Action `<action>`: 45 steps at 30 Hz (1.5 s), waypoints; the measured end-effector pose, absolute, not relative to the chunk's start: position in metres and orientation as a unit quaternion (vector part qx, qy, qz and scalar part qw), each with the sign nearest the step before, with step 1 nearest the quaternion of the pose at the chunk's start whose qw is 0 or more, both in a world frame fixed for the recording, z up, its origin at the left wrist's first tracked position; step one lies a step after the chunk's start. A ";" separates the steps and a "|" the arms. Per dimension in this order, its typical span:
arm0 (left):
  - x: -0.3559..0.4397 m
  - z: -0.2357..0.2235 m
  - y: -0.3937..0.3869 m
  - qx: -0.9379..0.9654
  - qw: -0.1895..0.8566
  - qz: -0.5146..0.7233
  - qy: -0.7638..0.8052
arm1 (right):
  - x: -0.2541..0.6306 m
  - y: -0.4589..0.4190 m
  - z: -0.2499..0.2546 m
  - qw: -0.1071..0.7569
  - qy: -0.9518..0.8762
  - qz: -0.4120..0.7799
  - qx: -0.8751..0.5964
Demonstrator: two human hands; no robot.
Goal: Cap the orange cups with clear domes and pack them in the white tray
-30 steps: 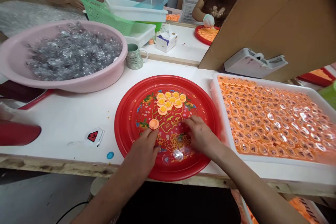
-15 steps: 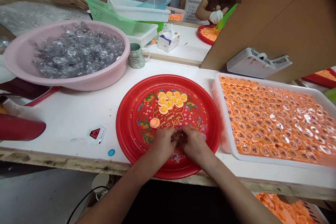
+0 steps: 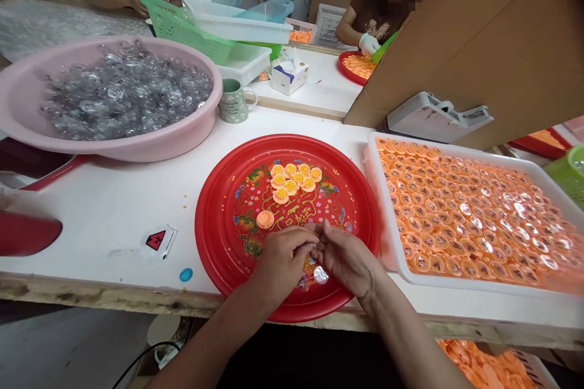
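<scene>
Meeting just above the near half of the tray, the person's two hands are close together with fingertips nearly touching. The left hand is narrow, its thumb and fingers drawn together; the right hand is half curled, palm turned inward, thumb raised. Whether either holds something cannot be told, as the fingers hide the gap.

Below the fingertips, on the tray's near part, lie small beads and a clear cap. Just beyond the left hand, left of the tray's middle, sits one orange disc, apart from the rest. Toward the tray's far side, a cluster of yellow-topped discs lies close together. Loose specks dot the tray's printed floor.

Just right of the tray stands a white bin, filled with rows of orange pieces under shiny clear tops. Beyond the tray to the right, a dispenser stands against cardboard.

Left of the tray are a blue cap and a packet. Beyond the tray to the left, a pink basin holds a heap of clear plastic, with a mug beside it.

Well beyond the tray are a tissue box, a green basket and two co-workers, one with a gloved hand at a red dish.
</scene>
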State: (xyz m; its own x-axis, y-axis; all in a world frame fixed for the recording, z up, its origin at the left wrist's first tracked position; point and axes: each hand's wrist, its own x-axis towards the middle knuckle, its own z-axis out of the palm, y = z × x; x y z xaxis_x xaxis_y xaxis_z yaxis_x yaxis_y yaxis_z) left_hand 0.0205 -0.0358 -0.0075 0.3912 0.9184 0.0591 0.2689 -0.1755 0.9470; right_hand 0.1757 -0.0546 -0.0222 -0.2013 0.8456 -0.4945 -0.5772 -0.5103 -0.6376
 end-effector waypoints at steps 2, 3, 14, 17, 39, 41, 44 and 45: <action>0.018 -0.005 -0.036 0.664 0.501 0.346 0.434 | 0.174 -0.053 -0.024 0.466 -0.150 0.759 -0.429; 0.017 -0.004 -0.036 0.656 0.514 0.348 0.430 | 0.173 -0.053 -0.024 0.463 -0.146 0.761 -0.430; -0.046 0.006 -0.027 0.669 0.400 0.291 0.555 | 0.165 -0.041 -0.010 0.391 -0.146 0.783 -0.461; -0.062 -0.004 -0.022 0.685 0.343 0.207 0.608 | 0.160 -0.028 -0.002 0.362 -0.191 0.774 -0.483; -0.038 -0.027 0.003 0.740 0.231 0.186 0.603 | 0.096 0.038 0.026 0.119 -0.616 0.470 -0.621; -0.039 -0.027 0.003 0.741 0.233 0.186 0.601 | 0.097 0.038 0.023 0.119 -0.623 0.475 -0.610; -0.040 -0.026 0.003 0.744 0.236 0.185 0.597 | 0.099 0.038 0.021 0.116 -0.639 0.463 -0.603; -0.041 -0.026 0.003 0.744 0.238 0.185 0.597 | 0.099 0.037 0.022 0.112 -0.644 0.457 -0.603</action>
State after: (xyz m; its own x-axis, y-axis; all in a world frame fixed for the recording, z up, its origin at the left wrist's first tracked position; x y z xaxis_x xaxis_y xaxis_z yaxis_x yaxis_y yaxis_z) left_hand -0.0405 0.0028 -0.0260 0.2197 0.9755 -0.0089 0.7998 -0.1749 0.5743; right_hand 0.0986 0.0371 0.0221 -0.2479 0.8794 -0.4065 0.6750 -0.1442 -0.7236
